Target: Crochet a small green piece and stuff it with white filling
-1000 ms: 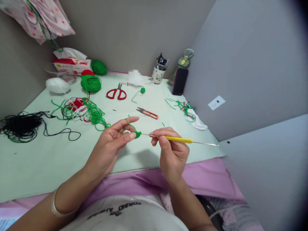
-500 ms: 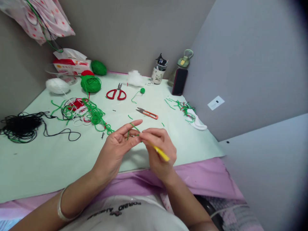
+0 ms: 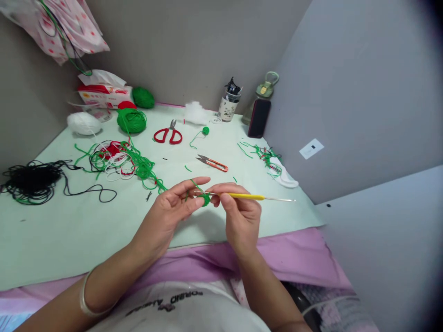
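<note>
My left hand (image 3: 175, 200) pinches a small green crochet piece (image 3: 205, 199) between thumb and fingers, with green yarn running over its raised index finger. In my right hand (image 3: 240, 210) is a crochet hook (image 3: 247, 196) with a yellow grip and metal ends, held almost level. Its left tip reaches to the yarn just above the green piece, while the other end points right. Loose green yarn (image 3: 145, 168) lies tangled with red and white strands left of my hands. Just beyond them are orange thread snips (image 3: 212, 163).
Red-handled scissors (image 3: 168, 134), a small green ball (image 3: 206, 131) and white stuffing (image 3: 195, 113) lie farther back. Black cord (image 3: 32, 180) is heaped at left near green yarn (image 3: 132, 121). A phone (image 3: 259, 119) leans on a bottle (image 3: 266, 87) by the right wall; yarn scraps (image 3: 265, 156) lie nearby.
My right hand has turned the crochet hook from slanting toward me to nearly level, pointing right. The green piece in my left hand now shows more clearly.
</note>
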A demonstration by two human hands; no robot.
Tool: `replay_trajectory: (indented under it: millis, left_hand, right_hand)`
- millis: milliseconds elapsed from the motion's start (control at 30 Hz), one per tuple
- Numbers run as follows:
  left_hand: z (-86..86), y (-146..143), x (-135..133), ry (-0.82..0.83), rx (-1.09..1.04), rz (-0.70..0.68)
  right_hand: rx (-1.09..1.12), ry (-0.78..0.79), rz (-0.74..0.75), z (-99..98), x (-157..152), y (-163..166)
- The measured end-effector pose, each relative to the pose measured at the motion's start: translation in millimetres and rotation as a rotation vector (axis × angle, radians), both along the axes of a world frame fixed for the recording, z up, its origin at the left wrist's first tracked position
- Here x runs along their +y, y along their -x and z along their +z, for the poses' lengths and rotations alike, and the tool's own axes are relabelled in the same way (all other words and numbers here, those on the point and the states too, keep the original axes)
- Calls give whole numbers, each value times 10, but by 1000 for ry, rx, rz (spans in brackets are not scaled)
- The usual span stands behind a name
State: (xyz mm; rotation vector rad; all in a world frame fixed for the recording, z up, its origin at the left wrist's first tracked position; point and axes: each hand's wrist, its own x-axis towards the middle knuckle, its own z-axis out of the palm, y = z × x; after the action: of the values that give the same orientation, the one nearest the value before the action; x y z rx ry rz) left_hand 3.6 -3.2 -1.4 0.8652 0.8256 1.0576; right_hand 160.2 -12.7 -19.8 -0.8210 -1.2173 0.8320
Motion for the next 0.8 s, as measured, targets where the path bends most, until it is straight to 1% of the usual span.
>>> replay_trajectory:
  millis: [133, 233, 300, 367, 500, 567, 633, 700, 767, 800]
  left_hand:
    - [-26, 15, -3, -53, 61, 18]
    - [-53, 24, 10, -82, 82, 25]
    - [-70, 34, 12, -115, 123, 36]
    - [-71, 41, 5, -166, 191, 63]
    - [-8, 23, -34, -257, 327, 166]
    - [33, 0, -59, -272, 349, 215]
    - [57, -20, -74, -237, 298, 220]
    - [60, -24, -67, -120, 158, 147]
    - [53, -9, -36, 46, -10, 19]
    - [48, 4, -15, 117, -80, -36]
  right_hand:
    - [155, 59, 84, -26, 12, -31]
    - [132, 38, 99, -4, -4, -44]
    - [32, 7, 50, 19, -35, -50]
    - [-125, -63, -23, 34, -72, -55]
    - [-475, -349, -129, 10, -125, -44]
    - [-605, -468, -197, -31, -134, -27]
    - [-716, -531, -285, -78, -138, -9]
    - [-803, -557, -339, -111, -139, 0]
    - [-783, -548, -337, -112, -133, 0]
    - [-709, -517, -317, -99, -125, -3]
